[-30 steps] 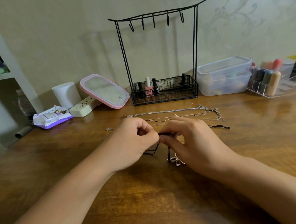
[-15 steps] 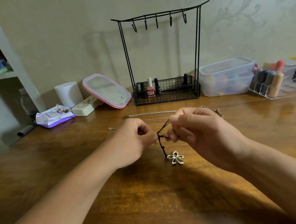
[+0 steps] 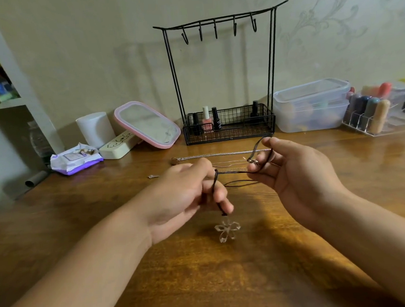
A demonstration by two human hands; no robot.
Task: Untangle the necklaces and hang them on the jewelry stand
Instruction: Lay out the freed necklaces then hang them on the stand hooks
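both hands (image 3: 183, 198) grip cord necklace (image 3: 234, 172), clasp unclear

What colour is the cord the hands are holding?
Dark brown to black; the cord shows best in the head view, stretched between both hands.

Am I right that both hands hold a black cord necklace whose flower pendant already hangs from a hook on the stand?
Not quite. In the head view the flower pendant dangles below the left hand, above the table; the stand's hooks are bare. Both hands do hold the black cord.
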